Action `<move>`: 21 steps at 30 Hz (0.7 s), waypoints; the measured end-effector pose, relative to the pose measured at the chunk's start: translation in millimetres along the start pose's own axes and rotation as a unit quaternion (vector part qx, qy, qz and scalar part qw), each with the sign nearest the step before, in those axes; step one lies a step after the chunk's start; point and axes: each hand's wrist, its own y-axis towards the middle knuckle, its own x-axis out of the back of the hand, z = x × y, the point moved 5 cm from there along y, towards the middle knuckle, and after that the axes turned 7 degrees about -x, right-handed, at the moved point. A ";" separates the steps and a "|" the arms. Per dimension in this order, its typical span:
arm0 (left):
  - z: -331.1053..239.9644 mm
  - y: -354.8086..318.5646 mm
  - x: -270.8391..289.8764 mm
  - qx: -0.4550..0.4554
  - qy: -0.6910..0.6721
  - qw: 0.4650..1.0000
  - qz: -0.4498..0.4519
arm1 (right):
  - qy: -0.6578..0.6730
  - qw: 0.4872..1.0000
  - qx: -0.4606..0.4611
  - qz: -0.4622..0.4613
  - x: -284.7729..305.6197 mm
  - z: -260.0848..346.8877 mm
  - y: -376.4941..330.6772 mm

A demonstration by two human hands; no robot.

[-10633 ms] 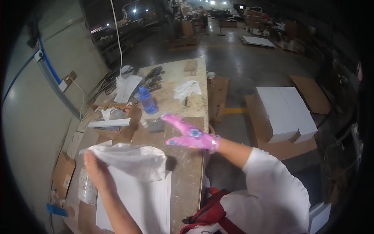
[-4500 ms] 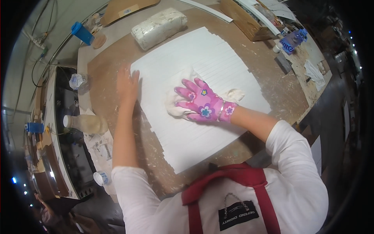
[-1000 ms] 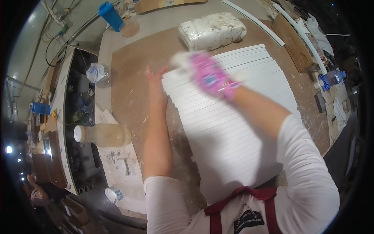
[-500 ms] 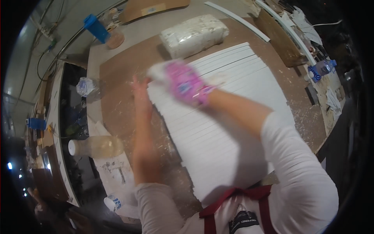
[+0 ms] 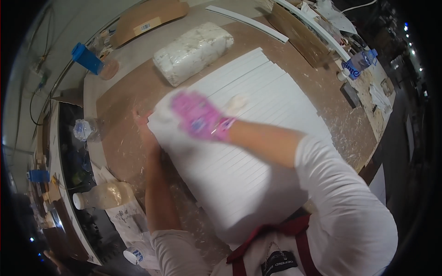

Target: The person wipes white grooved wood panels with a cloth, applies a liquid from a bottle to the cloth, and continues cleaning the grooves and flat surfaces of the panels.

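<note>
Many narrow white strips [image 5: 258, 152] lie side by side on a brown board, forming one wide white sheet with stepped ends. My right hand [image 5: 195, 115], in a pink patterned glove, presses down near their left far end. A soft white cloth [image 5: 166, 109] shows under and beside its fingers, blurred by motion. My bare left hand [image 5: 142, 118] is at the left edge of the strips, fingers apart and partly smeared. A small off-white wad [image 5: 236, 104] sits on the strips beyond my right wrist.
Beyond the strips sits a plastic-wrapped white block [image 5: 193, 53]. The brown board [image 5: 122, 99] covers much of the table. Bottles stand or lie around: a blue-capped shaker [image 5: 86, 59], a cloudy bottle [image 5: 105, 195] and a water bottle [image 5: 360, 63]. A loose white strip [image 5: 248, 23] lies at the back.
My gloved right hand has moved with the cloth toward me over the strips. My left hand stays by their left edge. The view has shifted, so the table things appear further left.
</note>
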 end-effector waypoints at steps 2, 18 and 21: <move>-1.5 0.0 -3.8 0.020 0.059 0.998 0.009 | -0.026 0.984 -0.175 -0.008 49.3 -100.8 -3.4; 4.5 13.2 6.4 -0.021 0.226 0.968 0.109 | -0.109 0.967 -0.225 -0.044 111.8 -206.6 -90.5; -4.8 14.0 20.1 -0.017 0.220 0.967 0.129 | 0.042 0.893 -0.448 -0.021 137.1 -287.3 -109.1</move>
